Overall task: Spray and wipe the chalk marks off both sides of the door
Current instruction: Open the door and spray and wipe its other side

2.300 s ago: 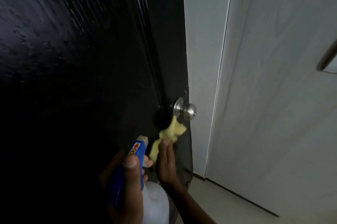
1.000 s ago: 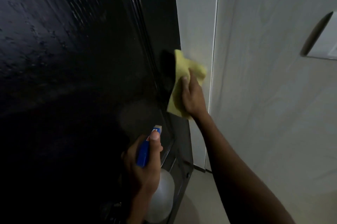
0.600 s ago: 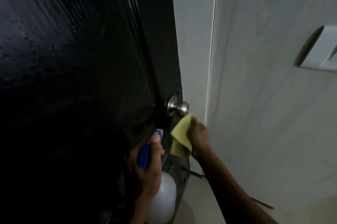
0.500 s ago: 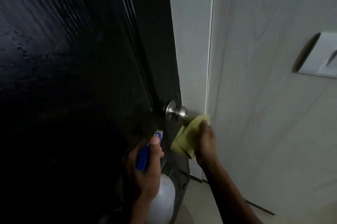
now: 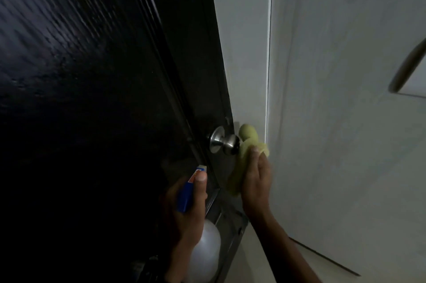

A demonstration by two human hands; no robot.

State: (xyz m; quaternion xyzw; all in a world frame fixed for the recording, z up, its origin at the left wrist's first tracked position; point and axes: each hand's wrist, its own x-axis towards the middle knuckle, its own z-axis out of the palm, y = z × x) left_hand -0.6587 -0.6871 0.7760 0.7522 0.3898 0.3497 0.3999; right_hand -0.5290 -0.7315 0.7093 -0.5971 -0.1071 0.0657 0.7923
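Note:
A black door fills the left of the view, its face dark and glossy; I can make out no chalk marks on it. A silver knob sticks out near its right edge. My right hand holds a yellow cloth against the door's edge, just right of the knob. My left hand grips a spray bottle with a blue trigger head and white body, held low in front of the door.
A pale wall stands close on the right, with a white strip of frame beside the door's edge. A light switch plate sits at the far right. Light floor shows below.
My right hand came down with the cloth from above the knob to below it, then slid right and up along the door's edge beside the knob. The left hand has kept the bottle low.

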